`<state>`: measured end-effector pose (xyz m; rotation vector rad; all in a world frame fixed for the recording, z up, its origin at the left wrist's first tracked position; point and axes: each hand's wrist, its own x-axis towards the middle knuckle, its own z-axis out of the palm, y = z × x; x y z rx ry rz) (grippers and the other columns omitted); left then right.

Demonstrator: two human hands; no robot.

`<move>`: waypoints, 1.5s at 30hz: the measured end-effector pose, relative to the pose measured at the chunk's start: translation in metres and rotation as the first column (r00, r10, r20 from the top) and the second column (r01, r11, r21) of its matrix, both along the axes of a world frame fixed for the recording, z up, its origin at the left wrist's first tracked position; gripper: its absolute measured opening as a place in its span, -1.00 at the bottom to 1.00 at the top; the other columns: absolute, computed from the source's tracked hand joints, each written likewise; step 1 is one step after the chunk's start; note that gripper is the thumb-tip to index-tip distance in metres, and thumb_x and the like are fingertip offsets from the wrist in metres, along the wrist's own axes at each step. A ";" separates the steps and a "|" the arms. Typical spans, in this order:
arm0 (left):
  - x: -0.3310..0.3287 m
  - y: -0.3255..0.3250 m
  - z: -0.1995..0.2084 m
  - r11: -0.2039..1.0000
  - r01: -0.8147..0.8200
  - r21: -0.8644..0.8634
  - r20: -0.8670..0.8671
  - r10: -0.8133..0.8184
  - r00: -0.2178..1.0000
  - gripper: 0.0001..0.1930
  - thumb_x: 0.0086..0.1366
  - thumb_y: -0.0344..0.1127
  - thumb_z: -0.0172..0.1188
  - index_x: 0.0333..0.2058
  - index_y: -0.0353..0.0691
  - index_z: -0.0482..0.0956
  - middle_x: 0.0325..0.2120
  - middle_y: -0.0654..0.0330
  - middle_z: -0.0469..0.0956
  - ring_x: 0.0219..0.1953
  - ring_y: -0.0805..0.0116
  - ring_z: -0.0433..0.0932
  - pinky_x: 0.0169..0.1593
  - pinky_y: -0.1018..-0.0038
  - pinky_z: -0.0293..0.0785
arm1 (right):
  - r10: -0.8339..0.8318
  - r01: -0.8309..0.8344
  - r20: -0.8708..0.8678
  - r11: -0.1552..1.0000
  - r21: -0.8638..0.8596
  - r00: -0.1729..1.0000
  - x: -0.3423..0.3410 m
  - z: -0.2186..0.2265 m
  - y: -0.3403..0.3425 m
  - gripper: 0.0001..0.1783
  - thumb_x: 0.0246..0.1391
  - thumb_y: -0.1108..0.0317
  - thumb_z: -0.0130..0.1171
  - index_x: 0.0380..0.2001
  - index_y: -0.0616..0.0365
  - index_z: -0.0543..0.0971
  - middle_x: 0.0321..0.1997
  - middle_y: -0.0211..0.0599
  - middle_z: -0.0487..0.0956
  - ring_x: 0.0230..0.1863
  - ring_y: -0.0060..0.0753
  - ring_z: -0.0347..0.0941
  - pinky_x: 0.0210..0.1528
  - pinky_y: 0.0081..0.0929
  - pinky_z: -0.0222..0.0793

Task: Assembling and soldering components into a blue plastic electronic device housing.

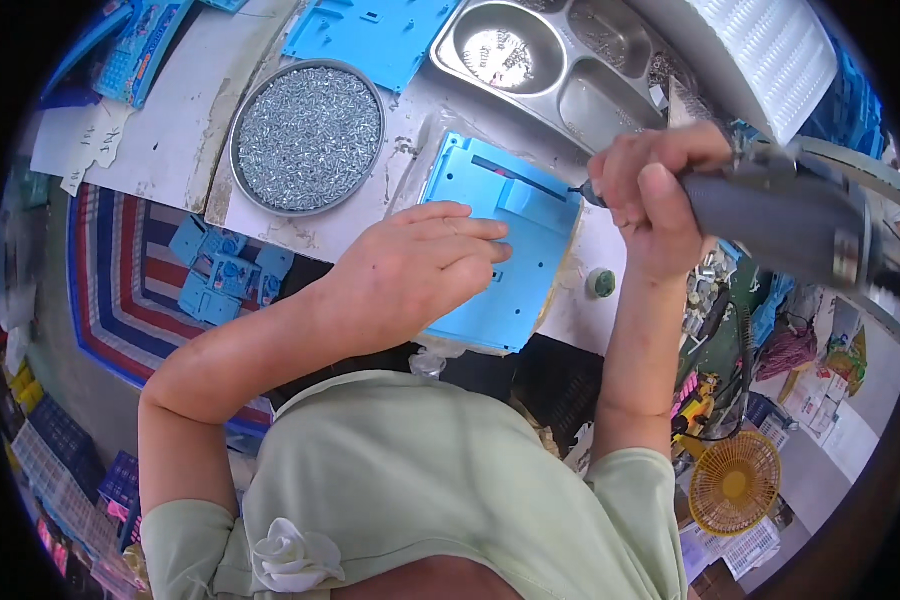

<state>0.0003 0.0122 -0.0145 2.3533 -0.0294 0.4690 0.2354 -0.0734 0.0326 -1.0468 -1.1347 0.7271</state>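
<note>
A light-blue plastic panel (pixel 480 315) with raised ribs and small holes lies on the bench in front of me. My left hand (pixel 425 265) rests on its left part, fingers stretched across the surface. A dark grey electric screwdriver (pixel 770 215) is gripped in my right hand (pixel 660 190), to the right of the panel. Its body lies nearly level, and its thin bit points left at the panel's upper right edge. Whether the bit touches the panel, I cannot tell. Clear plastic wrap shows beneath the panel's left side.
Left of the panel stands a round metal dish (pixel 236 150) heaped with small silvery screws (pixel 310 135). A compartmented steel tray (pixel 550 85) holds more small metal parts. Another blue panel (pixel 355 45) lies behind. A small green pot (pixel 601 283) sits near the bench edge; a yellow basket (pixel 705 515) is lower right.
</note>
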 end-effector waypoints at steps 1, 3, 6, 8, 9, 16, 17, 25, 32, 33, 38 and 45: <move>-0.001 0.000 0.000 1.000 -0.003 0.002 0.001 0.003 1.000 -0.80 0.16 -0.43 0.40 -0.28 -0.18 0.55 0.01 0.24 0.66 0.18 0.23 0.58 0.24 0.12 0.47 | 0.029 -0.029 0.021 0.999 -0.023 0.999 0.004 0.004 0.002 -0.82 0.27 0.32 0.15 -0.21 0.14 0.39 -0.67 -0.47 0.31 -0.63 -0.53 0.20 -0.46 -0.37 0.23; -0.001 -0.001 -0.003 0.999 -0.039 -0.032 0.043 0.040 0.998 -0.78 0.15 -0.43 0.41 -0.24 -0.19 0.58 0.00 0.23 0.67 0.16 0.22 0.59 0.23 0.12 0.48 | 0.040 -0.041 0.013 0.994 0.103 0.999 0.001 0.027 -0.001 -0.78 0.29 0.29 0.11 -0.10 0.14 0.41 -0.65 -0.49 0.31 -0.61 -0.52 0.21 -0.44 -0.37 0.24; 0.003 -0.004 -0.005 0.995 -0.042 -0.087 0.102 0.050 0.994 -0.75 0.14 -0.43 0.43 -0.20 -0.19 0.61 -0.02 0.23 0.68 0.14 0.22 0.61 0.21 0.13 0.50 | 0.064 -0.055 -0.030 0.968 0.245 0.997 -0.009 0.048 -0.020 -0.71 0.28 0.34 0.19 -0.04 0.21 0.39 -0.62 -0.42 0.35 -0.63 -0.52 0.24 -0.50 -0.40 0.24; 0.004 -0.001 -0.005 0.996 -0.047 -0.079 0.120 0.057 0.991 -0.73 0.13 -0.43 0.44 -0.18 -0.20 0.62 -0.03 0.22 0.68 0.13 0.21 0.62 0.21 0.13 0.50 | 0.073 -0.056 -0.050 0.959 0.278 0.996 -0.011 0.048 -0.020 -0.70 0.28 0.37 0.23 -0.05 0.23 0.37 -0.61 -0.38 0.37 -0.64 -0.52 0.25 -0.53 -0.42 0.23; 0.005 -0.002 -0.006 0.997 -0.033 -0.074 0.125 0.042 0.991 -0.73 0.13 -0.43 0.44 -0.18 -0.20 0.62 -0.04 0.22 0.68 0.13 0.21 0.62 0.20 0.13 0.50 | 0.043 -0.030 -0.046 0.968 0.250 0.998 -0.012 0.041 -0.019 -0.71 0.28 0.37 0.23 -0.07 0.22 0.37 -0.61 -0.37 0.37 -0.64 -0.52 0.26 -0.53 -0.43 0.22; 0.003 -0.001 -0.007 0.997 -0.052 -0.049 0.109 0.057 0.992 -0.73 0.12 -0.41 0.45 -0.18 -0.19 0.63 -0.04 0.24 0.69 0.13 0.22 0.61 0.20 0.14 0.50 | -0.021 0.019 0.040 0.998 0.053 0.999 -0.008 0.001 -0.007 -0.82 0.26 0.36 0.11 -0.14 0.15 0.40 -0.66 -0.45 0.27 -0.64 -0.49 0.17 -0.44 -0.36 0.26; 0.003 -0.002 -0.006 0.997 -0.050 -0.064 0.108 0.057 0.993 -0.73 0.13 -0.41 0.45 -0.19 -0.19 0.64 -0.04 0.24 0.69 0.13 0.22 0.61 0.21 0.14 0.50 | -0.032 0.031 0.064 0.999 0.027 0.997 -0.008 -0.001 -0.006 -0.82 0.26 0.36 0.11 -0.14 0.15 0.40 -0.66 -0.45 0.27 -0.64 -0.49 0.17 -0.44 -0.36 0.26; 0.001 -0.005 -0.008 0.995 -0.080 -0.068 0.131 0.088 0.987 -0.76 0.13 -0.38 0.45 -0.22 -0.19 0.65 -0.04 0.24 0.69 0.11 0.23 0.62 0.21 0.15 0.50 | 0.134 -0.133 0.000 0.982 0.136 0.991 0.008 0.026 -0.007 -0.77 0.27 0.30 0.11 -0.10 0.18 0.42 -0.64 -0.51 0.26 -0.60 -0.55 0.20 -0.38 -0.36 0.30; 0.003 -0.003 -0.008 0.994 -0.079 -0.072 0.141 0.089 0.986 -0.77 0.12 -0.38 0.46 -0.23 -0.19 0.65 -0.06 0.24 0.70 0.11 0.22 0.63 0.22 0.15 0.50 | 0.029 -0.030 0.010 0.998 0.063 1.000 -0.002 0.001 -0.005 -0.79 0.26 0.30 0.15 -0.30 0.14 0.35 -0.66 -0.45 0.28 -0.63 -0.52 0.18 -0.42 -0.35 0.29; 0.002 -0.006 -0.006 0.993 -0.085 -0.086 0.133 0.096 0.986 -0.77 0.12 -0.38 0.46 -0.24 -0.19 0.66 -0.06 0.24 0.70 0.11 0.22 0.63 0.22 0.15 0.50 | 0.040 -0.039 -0.010 0.997 0.064 0.999 -0.001 -0.001 -0.003 -0.80 0.25 0.30 0.14 -0.28 0.14 0.37 -0.67 -0.45 0.27 -0.63 -0.52 0.18 -0.41 -0.35 0.29; 0.002 -0.005 -0.007 0.992 -0.094 -0.080 0.135 0.104 0.985 -0.79 0.12 -0.38 0.46 -0.26 -0.19 0.66 -0.06 0.24 0.71 0.10 0.23 0.64 0.21 0.15 0.50 | 0.173 -0.165 -0.074 0.981 0.099 0.982 0.013 -0.003 0.003 -0.72 0.24 0.37 0.25 -0.09 0.23 0.42 -0.62 -0.38 0.39 -0.63 -0.51 0.27 -0.49 -0.40 0.31; -0.009 0.002 0.005 0.961 -0.152 -0.230 0.117 0.182 0.976 -0.85 0.18 -0.42 0.42 -0.26 -0.17 0.68 -0.16 0.21 0.74 0.03 0.21 0.68 0.22 0.13 0.49 | 0.229 -0.198 -0.135 0.958 0.210 0.964 -0.032 0.068 -0.029 -0.68 0.24 0.19 0.23 0.01 -0.03 0.49 -0.61 -0.63 0.43 -0.61 -0.65 0.30 -0.38 -0.52 0.38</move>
